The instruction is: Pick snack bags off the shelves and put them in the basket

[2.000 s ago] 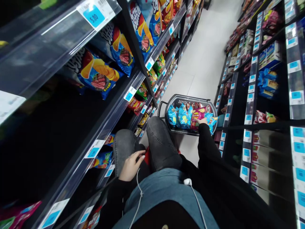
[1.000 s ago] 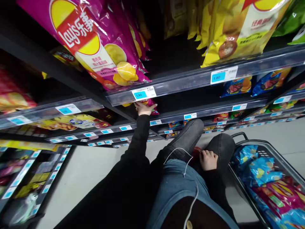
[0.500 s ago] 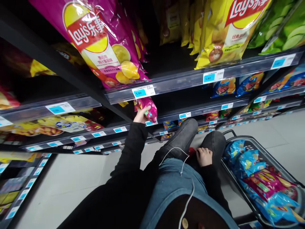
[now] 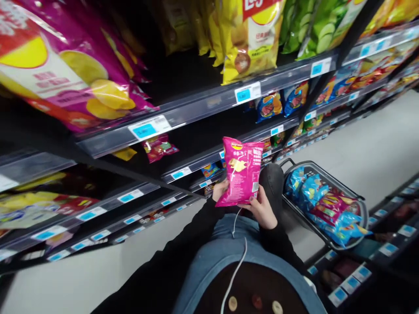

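Observation:
Both my hands hold a small pink bag of crisps [image 4: 241, 171] upright in front of me, its back side turned to me. My left hand [image 4: 220, 190] grips its lower left corner, mostly hidden behind the bag. My right hand [image 4: 263, 210] grips the lower right edge, with fingers curled round it. The bag hangs above my lap, between the shelf and the basket.
Dark shelves [image 4: 203, 102] with big pink, yellow and green crisp bags and blue price tags run along the left. A dark basket [image 4: 356, 203] full of blue and pink crisp bags stands on the pale floor at my right. A white cable hangs down my front.
My left hand has drawn the pink bag out of the lower shelf and brought it in front of me. My right hand has left my knee and taken hold of the bag too.

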The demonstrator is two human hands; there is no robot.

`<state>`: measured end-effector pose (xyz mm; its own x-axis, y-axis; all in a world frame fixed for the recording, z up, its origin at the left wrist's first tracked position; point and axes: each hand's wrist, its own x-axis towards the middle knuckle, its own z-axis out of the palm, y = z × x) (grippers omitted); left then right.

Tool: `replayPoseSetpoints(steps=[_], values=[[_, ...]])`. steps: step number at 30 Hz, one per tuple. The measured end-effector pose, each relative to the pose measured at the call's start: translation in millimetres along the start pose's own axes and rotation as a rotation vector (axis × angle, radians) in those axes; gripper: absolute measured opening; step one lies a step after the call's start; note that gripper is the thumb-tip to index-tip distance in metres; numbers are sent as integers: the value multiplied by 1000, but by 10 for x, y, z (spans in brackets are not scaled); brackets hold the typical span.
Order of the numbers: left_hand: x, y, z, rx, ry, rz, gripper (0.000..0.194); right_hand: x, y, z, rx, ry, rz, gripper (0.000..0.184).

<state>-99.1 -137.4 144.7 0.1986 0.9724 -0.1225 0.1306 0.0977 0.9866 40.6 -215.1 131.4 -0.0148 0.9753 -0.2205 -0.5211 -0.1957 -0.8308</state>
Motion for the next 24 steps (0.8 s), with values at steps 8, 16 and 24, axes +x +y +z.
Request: replayPoseSetpoints(steps=[8,16,24], values=[[115,329,21,-358,-485,-60,72,-116,-172,-637,-306,323,-214,61],[453,47,228,-172,-256,-425,58,-327,-300,-1055,-687,263,-162,55],[535,-726,638,-216,-135,-643,42,-339,-458,-2897,-919,1532,388,94]])
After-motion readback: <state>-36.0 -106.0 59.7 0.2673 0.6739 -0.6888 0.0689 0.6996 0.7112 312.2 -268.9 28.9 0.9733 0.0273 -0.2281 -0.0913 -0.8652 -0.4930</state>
